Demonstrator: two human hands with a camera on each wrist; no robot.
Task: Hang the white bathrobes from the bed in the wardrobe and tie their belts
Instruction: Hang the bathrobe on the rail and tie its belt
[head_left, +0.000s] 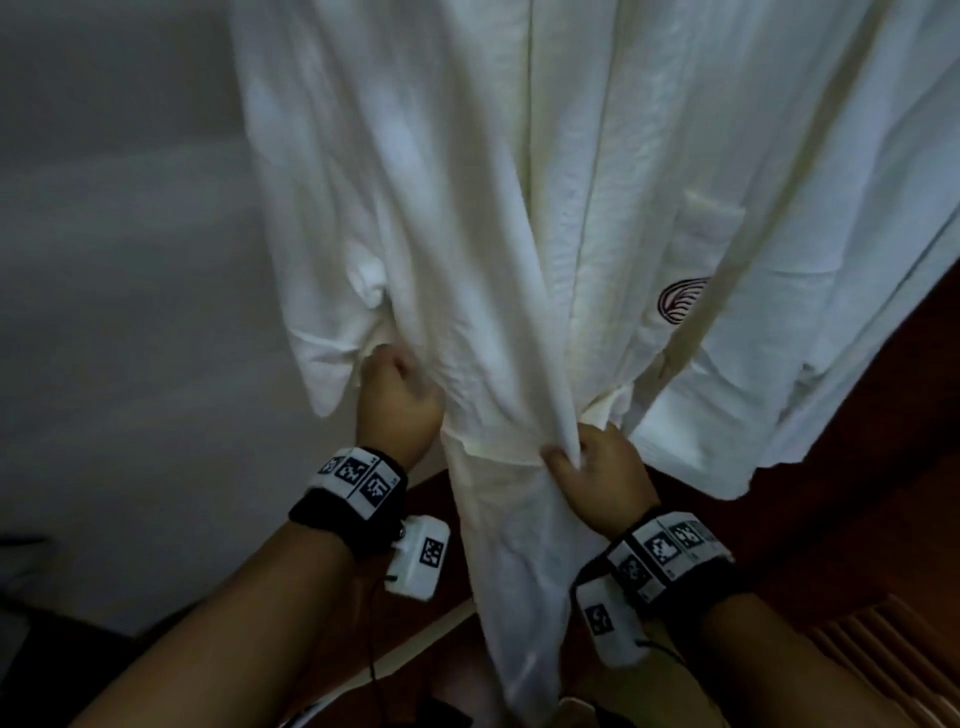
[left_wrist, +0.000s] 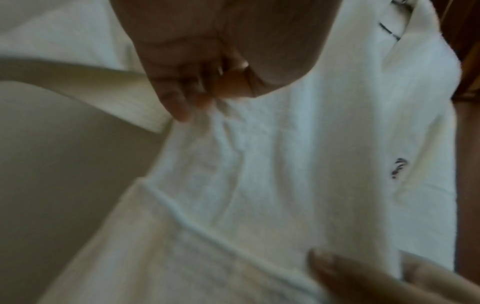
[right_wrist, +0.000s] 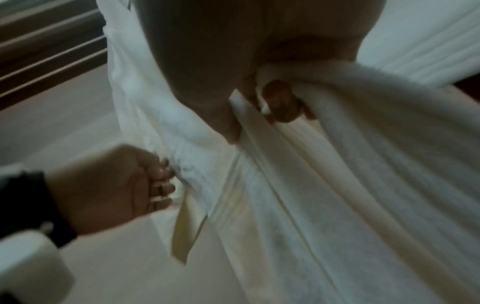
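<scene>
A white bathrobe (head_left: 467, 218) hangs upright in front of the person, its front panels draped down between both arms. The right hand (head_left: 597, 478) pinches a gathered fold of the front edge at waist height, thumb over the cloth. The left hand (head_left: 397, 400), fingers curled, grips the fabric at the robe's left side, just below a sleeve (head_left: 322, 332). A dark red emblem (head_left: 683, 301) marks the chest pocket.
</scene>
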